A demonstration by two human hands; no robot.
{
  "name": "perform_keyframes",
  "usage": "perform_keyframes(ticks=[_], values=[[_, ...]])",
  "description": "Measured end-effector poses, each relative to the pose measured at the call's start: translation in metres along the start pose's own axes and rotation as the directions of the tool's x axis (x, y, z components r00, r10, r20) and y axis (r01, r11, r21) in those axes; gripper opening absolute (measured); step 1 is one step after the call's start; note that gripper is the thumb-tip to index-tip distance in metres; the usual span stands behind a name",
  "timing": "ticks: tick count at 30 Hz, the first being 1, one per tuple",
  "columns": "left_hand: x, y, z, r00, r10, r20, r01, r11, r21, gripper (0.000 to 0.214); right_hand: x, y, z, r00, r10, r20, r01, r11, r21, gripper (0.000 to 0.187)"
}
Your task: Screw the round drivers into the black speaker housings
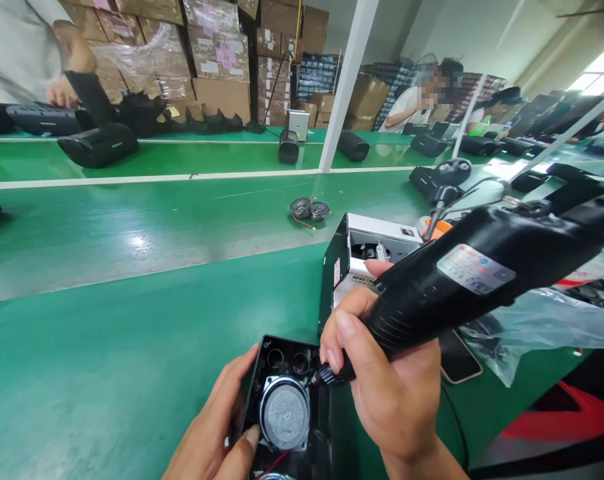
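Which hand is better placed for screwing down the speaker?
Probably the right hand: it holds the electric screwdriver, tip close to the speaker. The left hand holds the black housing.

Bright window point(601, 68) far right, pale wall point(465, 33) behind, boxes point(222, 103) stacked high, white post point(347, 80) above the green bench point(192, 213)!

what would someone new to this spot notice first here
The black electric screwdriver stands out first, slanting across the right side in the right hand. At lower centre, the left hand grips a black casing holding a round silver speaker. Stacked cardboard boxes rise behind, left of the white post.
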State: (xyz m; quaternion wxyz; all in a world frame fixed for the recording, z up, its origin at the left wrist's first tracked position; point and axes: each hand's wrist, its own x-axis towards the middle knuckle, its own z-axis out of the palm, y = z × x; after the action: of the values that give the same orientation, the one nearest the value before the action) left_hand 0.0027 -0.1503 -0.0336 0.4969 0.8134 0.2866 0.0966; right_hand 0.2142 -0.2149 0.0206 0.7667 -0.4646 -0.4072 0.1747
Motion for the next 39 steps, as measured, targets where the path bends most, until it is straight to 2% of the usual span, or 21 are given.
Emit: perform_keyframes(ticks=[3, 8, 11, 16, 20, 22, 28, 34, 39], values=[[-0.001, -0.002, 0.002, 1.0, -0.019, 0.004, 0.019, 0.999, -0.041, 0.072, 0.001, 0.002, 0.0, 1.0, 0.005, 0.017, -0.005, 1.0, -0.01, 0.017], [-0.001, -0.003, 0.008, 0.997, 0.036, -0.073, -0.044, 0.993, -0.105, 0.063, 0.002, 0.002, 0.004, 0.999, 0.029, 0.038, -0.028, 0.999, -0.02, 0.041], [-0.001, -0.003, 0.009, 0.993, 0.079, -0.092, -0.086, 0.994, -0.074, 0.064, 0.001, 0.002, 0.004, 0.997, 0.054, 0.052, -0.053, 0.998, -0.03, 0.042], [-0.003, -0.005, 0.004, 0.996, 0.069, -0.061, -0.068, 0.998, 0.014, 0.065, 0.003, 0.007, 0.004, 0.995, 0.079, 0.062, -0.079, 0.997, 0.001, 0.042], [-0.003, -0.006, -0.002, 0.998, 0.054, -0.028, -0.053, 0.998, 0.039, 0.066, 0.007, 0.011, 0.004, 0.984, 0.096, 0.152, -0.108, 0.991, 0.074, 0.044], [-0.002, -0.006, -0.002, 0.999, 0.041, -0.029, -0.041, 0.999, -0.002, 0.065, 0.008, 0.012, 0.004, 0.978, 0.095, 0.185, -0.117, 0.987, 0.112, 0.045], [-0.003, -0.005, 0.007, 0.992, 0.02, -0.127, -0.046, 0.978, -0.203, 0.055, 0.0, 0.013, 0.002, 0.967, 0.126, 0.222, -0.16, 0.977, 0.142, 0.041], [-0.003, -0.008, 0.009, 0.991, 0.013, -0.131, -0.039, 0.979, -0.201, 0.055, -0.005, 0.008, 0.003, 0.954, 0.111, 0.279, -0.159, 0.975, 0.157, 0.039], [0.0, -0.008, 0.007, 0.987, 0.064, -0.145, -0.093, 0.976, -0.198, 0.054, -0.004, 0.007, 0.002, 0.956, 0.094, 0.278, -0.134, 0.982, 0.129, 0.039]])
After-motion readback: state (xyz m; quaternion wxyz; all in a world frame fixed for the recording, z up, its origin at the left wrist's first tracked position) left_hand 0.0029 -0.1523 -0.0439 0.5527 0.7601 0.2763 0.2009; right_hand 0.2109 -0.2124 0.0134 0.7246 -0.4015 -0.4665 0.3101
